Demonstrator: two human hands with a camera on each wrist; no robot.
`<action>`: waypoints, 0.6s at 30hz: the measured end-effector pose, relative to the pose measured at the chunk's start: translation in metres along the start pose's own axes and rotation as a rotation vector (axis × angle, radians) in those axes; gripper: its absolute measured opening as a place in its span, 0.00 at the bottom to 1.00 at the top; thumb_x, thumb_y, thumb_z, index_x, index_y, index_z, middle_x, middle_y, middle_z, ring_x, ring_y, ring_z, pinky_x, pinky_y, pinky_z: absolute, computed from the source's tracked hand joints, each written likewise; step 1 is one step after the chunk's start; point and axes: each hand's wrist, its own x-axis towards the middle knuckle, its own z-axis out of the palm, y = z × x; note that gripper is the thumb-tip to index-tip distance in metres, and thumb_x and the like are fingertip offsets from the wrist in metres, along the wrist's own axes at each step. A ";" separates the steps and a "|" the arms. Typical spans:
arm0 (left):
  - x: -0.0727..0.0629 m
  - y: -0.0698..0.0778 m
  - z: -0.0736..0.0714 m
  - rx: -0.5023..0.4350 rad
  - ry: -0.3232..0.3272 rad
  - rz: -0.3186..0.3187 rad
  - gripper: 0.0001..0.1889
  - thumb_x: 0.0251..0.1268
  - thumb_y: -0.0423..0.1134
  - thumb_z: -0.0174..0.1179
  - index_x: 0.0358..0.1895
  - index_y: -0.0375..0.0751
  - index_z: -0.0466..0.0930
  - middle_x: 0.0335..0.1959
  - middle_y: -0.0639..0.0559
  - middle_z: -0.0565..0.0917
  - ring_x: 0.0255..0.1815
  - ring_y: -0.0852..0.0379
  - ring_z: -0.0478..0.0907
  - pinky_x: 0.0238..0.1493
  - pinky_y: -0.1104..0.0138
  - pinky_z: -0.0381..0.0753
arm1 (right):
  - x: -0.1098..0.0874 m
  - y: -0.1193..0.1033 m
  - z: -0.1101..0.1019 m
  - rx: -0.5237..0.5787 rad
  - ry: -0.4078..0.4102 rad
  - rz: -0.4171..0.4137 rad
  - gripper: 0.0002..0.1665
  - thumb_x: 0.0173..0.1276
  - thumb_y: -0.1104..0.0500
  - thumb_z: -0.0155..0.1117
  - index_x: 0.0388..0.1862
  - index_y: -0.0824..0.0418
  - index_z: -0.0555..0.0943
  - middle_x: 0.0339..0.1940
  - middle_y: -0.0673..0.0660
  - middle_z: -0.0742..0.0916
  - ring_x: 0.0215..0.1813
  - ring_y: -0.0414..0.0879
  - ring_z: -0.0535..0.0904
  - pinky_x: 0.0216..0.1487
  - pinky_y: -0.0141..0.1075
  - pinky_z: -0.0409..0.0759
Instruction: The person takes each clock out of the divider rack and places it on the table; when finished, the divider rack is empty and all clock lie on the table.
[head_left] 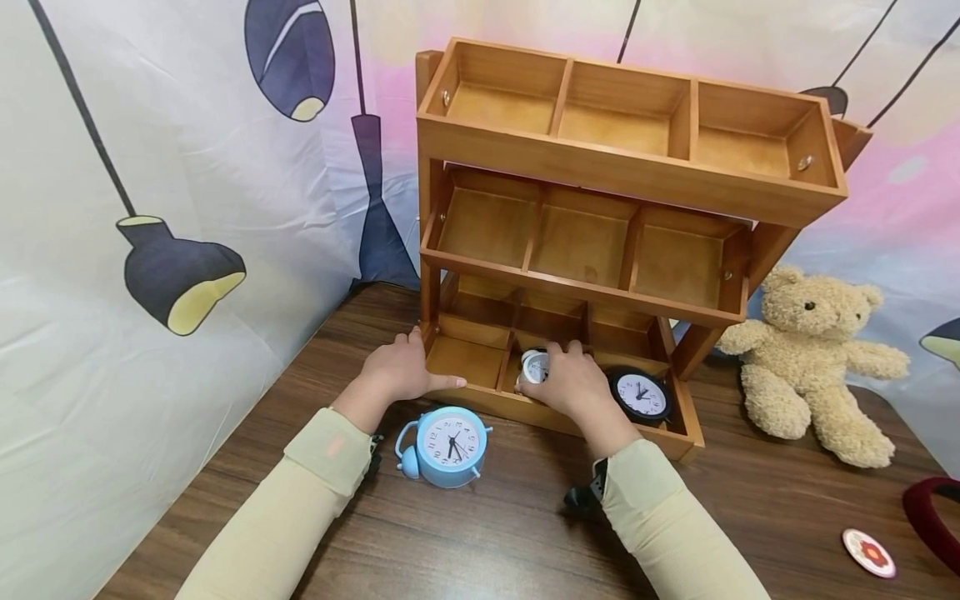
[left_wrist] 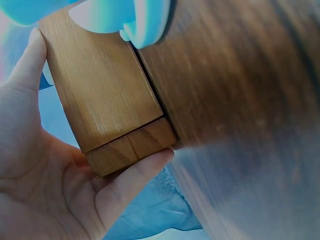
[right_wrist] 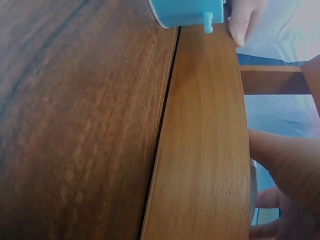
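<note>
A three-tier wooden shelf [head_left: 630, 179] with divided trays stands on the table. My left hand [head_left: 395, 367] grips the left end of its bottom tray, the thumb along the front rim and the fingers round the side. In the bottom tray's middle compartment, my right hand [head_left: 573, 379] holds a small white alarm clock [head_left: 533, 367], partly hidden by the fingers. A black alarm clock [head_left: 639, 395] sits in the right compartment of that tray. On the table before the left compartment is a light blue alarm clock [head_left: 452, 446], its face tilted up.
To the right of the shelf sits a beige teddy bear [head_left: 817, 358]. A round badge with a red flower [head_left: 869, 552] and a dark red band [head_left: 930, 521] lie at the right of the wooden table [head_left: 480, 542]. Behind hangs a cloth printed with lamps [head_left: 180, 267].
</note>
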 end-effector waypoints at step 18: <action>-0.001 0.000 -0.001 -0.009 -0.002 0.000 0.67 0.51 0.79 0.57 0.76 0.22 0.45 0.73 0.23 0.57 0.66 0.26 0.67 0.59 0.40 0.72 | -0.001 -0.005 0.003 -0.011 0.048 -0.012 0.42 0.58 0.40 0.72 0.65 0.64 0.77 0.55 0.65 0.77 0.46 0.60 0.78 0.42 0.52 0.79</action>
